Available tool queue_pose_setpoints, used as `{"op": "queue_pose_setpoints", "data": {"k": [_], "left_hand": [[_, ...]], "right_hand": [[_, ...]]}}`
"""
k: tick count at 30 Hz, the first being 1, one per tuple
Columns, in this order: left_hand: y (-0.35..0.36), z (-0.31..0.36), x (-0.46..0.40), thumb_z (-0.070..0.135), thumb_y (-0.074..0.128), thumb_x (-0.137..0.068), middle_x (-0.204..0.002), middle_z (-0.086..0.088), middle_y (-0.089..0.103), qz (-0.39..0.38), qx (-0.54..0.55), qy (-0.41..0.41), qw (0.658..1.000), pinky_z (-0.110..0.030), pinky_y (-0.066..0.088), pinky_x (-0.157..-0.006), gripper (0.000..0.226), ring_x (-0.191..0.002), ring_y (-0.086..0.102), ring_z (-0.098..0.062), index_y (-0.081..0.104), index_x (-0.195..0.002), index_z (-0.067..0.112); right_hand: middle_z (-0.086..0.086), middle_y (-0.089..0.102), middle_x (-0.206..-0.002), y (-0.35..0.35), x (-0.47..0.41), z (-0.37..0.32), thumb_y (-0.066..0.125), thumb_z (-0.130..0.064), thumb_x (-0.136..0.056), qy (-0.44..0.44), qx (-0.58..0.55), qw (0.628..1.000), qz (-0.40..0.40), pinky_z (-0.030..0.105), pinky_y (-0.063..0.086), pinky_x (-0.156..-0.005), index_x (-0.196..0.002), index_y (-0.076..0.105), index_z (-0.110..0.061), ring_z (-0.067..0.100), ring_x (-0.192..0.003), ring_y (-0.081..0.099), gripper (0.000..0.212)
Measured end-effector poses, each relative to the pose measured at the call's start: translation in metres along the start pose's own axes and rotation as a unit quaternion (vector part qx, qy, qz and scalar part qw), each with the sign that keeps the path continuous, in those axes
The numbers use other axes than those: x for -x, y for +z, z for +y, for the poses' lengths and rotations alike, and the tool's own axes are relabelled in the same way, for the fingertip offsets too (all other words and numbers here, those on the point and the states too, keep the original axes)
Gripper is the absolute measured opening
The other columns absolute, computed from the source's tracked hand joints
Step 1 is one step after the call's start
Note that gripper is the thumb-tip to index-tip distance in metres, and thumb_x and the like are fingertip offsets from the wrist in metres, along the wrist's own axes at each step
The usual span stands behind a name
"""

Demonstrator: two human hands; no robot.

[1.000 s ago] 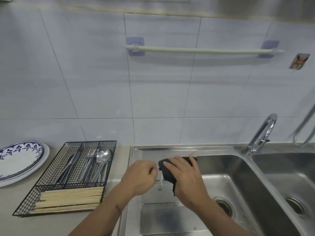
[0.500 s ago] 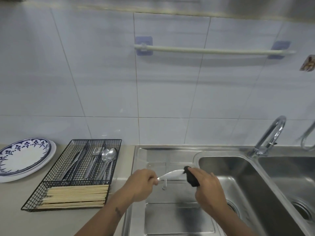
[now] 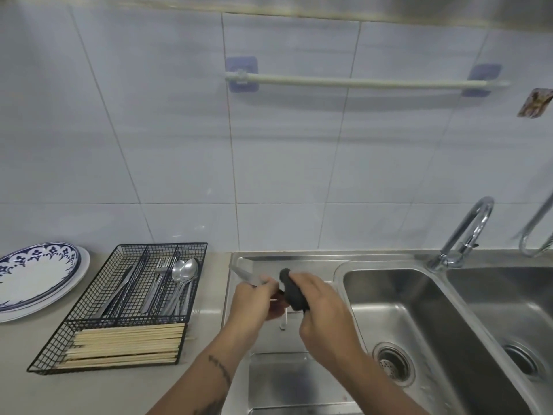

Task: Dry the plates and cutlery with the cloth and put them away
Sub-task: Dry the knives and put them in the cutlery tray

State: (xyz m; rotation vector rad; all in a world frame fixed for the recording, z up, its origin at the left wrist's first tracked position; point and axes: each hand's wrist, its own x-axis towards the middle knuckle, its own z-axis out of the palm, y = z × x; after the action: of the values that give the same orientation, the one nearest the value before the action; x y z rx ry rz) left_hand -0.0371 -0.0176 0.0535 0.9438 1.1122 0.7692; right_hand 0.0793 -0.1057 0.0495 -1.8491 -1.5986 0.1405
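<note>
1. Hands meet above the sink's draining board (image 3: 299, 381): the left hand (image 3: 254, 299) is curled round a blurred utensil (image 3: 244, 274) that juts up and left.
2. The right hand (image 3: 321, 308) grips a dark cloth (image 3: 291, 290), bunched against the utensil.
3. On the counter left of the sink, a black wire tray (image 3: 89, 304) holds knives, forks, spoons (image 3: 185, 274) and chopsticks (image 3: 125, 344).
4. Blue-patterned plates (image 3: 33, 274) are stacked further left.

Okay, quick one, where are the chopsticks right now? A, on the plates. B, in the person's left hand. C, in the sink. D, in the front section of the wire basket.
D: the chopsticks lie stacked in the front section of the wire basket on the counter.
</note>
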Motion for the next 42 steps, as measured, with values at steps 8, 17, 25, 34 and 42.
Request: {"op": "queue_pose_setpoints", "data": {"k": [8, 17, 25, 34, 42], "left_hand": [[-0.002, 0.006, 0.008, 0.005, 0.053, -0.098, -0.070, -0.014, 0.074, 0.014, 0.085, -0.043, 0.995, -0.029, 0.056, -0.056, 0.014, -0.066, 0.075, -0.026, 0.067, -0.095, 0.003], [-0.002, -0.006, 0.007, 0.020, 0.063, -0.098, -0.096, -0.022, 0.076, -0.084, 0.119, -0.032, 0.989, -0.031, 0.061, -0.071, 0.024, -0.092, 0.076, -0.032, 0.067, -0.108, -0.002], [0.000, -0.013, 0.006, 0.023, 0.065, -0.097, -0.084, -0.018, 0.077, 0.028, 0.089, -0.003, 0.996, -0.028, 0.060, -0.063, 0.028, -0.078, 0.077, -0.027, 0.071, -0.096, -0.005], [-0.009, -0.015, 0.004, 0.030, 0.052, -0.104, -0.087, -0.017, 0.078, 0.008, 0.145, -0.079, 0.986, -0.030, 0.058, -0.066, 0.027, -0.076, 0.077, -0.023, 0.062, -0.106, 0.004], [-0.020, -0.012, -0.005, 0.030, 0.051, -0.105, -0.083, -0.011, 0.079, 0.040, 0.102, -0.051, 0.993, -0.032, 0.054, -0.077, 0.029, -0.082, 0.075, -0.019, 0.065, -0.105, 0.005]], "right_hand": [[-0.008, 0.052, -0.141, -0.004, 0.009, 0.027, 0.053, 0.004, -0.073, 0.037, 0.097, 0.994, -0.021, 0.038, 0.007, -0.120, -0.142, 0.049, -0.026, 0.014, -0.132, 0.045, 0.076], [-0.003, 0.063, -0.111, -0.014, 0.005, 0.035, 0.052, 0.007, -0.075, 0.062, -0.008, 0.998, -0.011, 0.037, 0.047, -0.090, -0.126, 0.063, -0.023, 0.022, -0.105, 0.056, 0.060], [-0.003, 0.067, -0.108, -0.017, -0.005, 0.013, 0.049, 0.003, -0.069, 0.019, 0.024, 0.998, 0.049, 0.041, 0.047, -0.092, -0.124, 0.063, -0.021, 0.023, -0.100, 0.059, 0.062], [-0.001, 0.065, -0.128, 0.000, 0.009, 0.022, 0.071, 0.001, -0.062, -0.007, 0.152, 0.988, -0.015, 0.053, 0.020, -0.115, -0.130, 0.063, -0.017, 0.023, -0.124, 0.057, 0.071], [0.004, 0.067, -0.124, 0.000, 0.008, 0.024, 0.076, 0.000, -0.056, -0.062, 0.163, 0.984, -0.022, 0.059, 0.036, -0.108, -0.126, 0.066, -0.015, 0.026, -0.116, 0.062, 0.072]]}}
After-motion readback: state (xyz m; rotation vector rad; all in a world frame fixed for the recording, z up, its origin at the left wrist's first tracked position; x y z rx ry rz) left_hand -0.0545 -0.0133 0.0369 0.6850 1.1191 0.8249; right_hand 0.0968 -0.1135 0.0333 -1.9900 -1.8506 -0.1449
